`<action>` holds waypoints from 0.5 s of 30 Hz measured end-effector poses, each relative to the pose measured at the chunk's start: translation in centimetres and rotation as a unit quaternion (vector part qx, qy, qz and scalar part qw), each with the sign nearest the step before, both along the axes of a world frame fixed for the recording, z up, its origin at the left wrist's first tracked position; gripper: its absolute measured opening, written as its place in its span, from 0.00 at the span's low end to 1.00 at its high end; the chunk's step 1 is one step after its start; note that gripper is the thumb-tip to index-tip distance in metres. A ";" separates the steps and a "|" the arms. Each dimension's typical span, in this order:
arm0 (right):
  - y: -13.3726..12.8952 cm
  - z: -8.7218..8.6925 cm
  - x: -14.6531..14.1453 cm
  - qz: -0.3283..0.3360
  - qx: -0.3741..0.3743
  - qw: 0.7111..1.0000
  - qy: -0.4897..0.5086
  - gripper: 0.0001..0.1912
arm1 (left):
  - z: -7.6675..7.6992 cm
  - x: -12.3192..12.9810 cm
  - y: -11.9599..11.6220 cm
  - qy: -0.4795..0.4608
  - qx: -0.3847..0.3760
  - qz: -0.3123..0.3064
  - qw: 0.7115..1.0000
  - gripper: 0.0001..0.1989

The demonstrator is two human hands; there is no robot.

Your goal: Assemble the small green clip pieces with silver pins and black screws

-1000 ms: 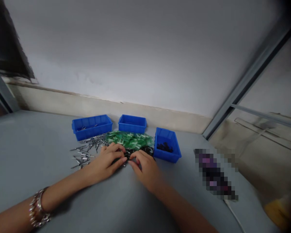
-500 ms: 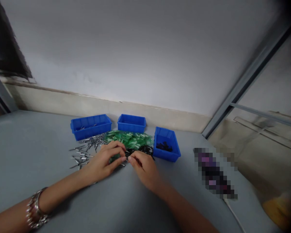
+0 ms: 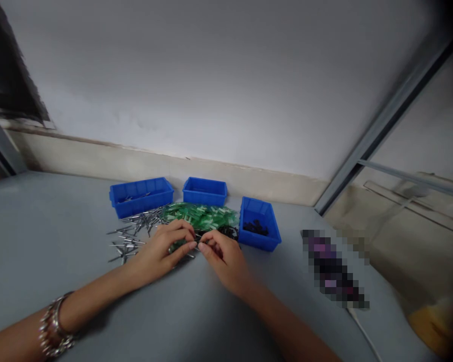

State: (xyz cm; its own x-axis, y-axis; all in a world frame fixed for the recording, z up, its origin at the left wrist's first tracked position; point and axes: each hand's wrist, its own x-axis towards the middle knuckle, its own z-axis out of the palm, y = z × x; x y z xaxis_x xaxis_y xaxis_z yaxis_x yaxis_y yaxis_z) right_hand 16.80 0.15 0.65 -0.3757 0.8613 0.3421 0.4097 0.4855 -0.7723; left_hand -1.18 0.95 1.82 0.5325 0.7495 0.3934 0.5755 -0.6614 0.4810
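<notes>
My left hand (image 3: 169,247) is closed in a pinch at the front of the piles, with silver bracelets at its wrist. Facing it, fingertips almost meeting, my right hand (image 3: 224,256) is pinched too. What the fingertips hold is too small to make out. Behind the hands lies a heap of green packets (image 3: 200,215). Silver metal rods (image 3: 126,244) are scattered left of my left hand. Small black parts (image 3: 230,231) show just behind my right hand.
Three blue bins stand behind and beside the piles: a left one (image 3: 141,203) with a few rods, a middle one (image 3: 205,197), and a right one (image 3: 260,241) with black parts. A pixelated object (image 3: 334,269) and white cable (image 3: 364,334) lie at the right.
The fingers of my right hand have shifted slightly, its index finger a little higher. My left hand is nearly unmoved.
</notes>
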 end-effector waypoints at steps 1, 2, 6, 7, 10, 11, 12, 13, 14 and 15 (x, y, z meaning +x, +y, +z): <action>0.0 0.0 0.0 -0.001 0.001 1.000 -0.002 0.08 | 0.1 0.0 -0.1 -0.004 0.002 -0.002 1.000 0.10; -0.1 0.1 0.0 -0.003 0.005 1.000 -0.007 0.09 | 0.2 0.1 -0.1 -0.008 0.006 -0.005 1.000 0.09; -0.1 0.2 0.1 -0.007 0.027 0.999 -0.027 0.13 | 0.3 0.2 -0.1 -0.017 0.013 -0.017 1.000 0.08; -0.1 0.2 0.1 -0.008 0.025 0.999 -0.028 0.12 | 0.2 0.2 -0.1 -0.020 0.013 -0.018 1.000 0.08; -0.2 0.3 0.1 -0.010 0.012 1.000 -0.024 0.08 | 0.1 0.2 0.0 -0.019 0.009 -0.010 1.000 0.08; -0.2 0.4 0.1 -0.009 0.010 1.000 -0.021 0.07 | 0.1 0.2 0.0 -0.014 0.005 -0.005 1.000 0.09; -0.2 0.4 0.1 -0.008 0.010 1.000 -0.019 0.07 | 0.1 0.2 0.0 -0.010 0.002 -0.003 1.000 0.10; -0.2 0.4 0.1 -0.007 0.012 1.000 -0.016 0.06 | 0.1 0.1 0.0 -0.006 -0.002 -0.003 1.000 0.10; -0.2 0.4 0.1 -0.006 0.015 1.000 -0.014 0.06 | 0.1 0.1 0.0 -0.006 -0.005 -0.007 1.000 0.11; -0.2 0.4 0.2 -0.005 0.016 1.000 -0.013 0.06 | 0.1 0.1 0.0 -0.008 -0.008 -0.012 1.000 0.12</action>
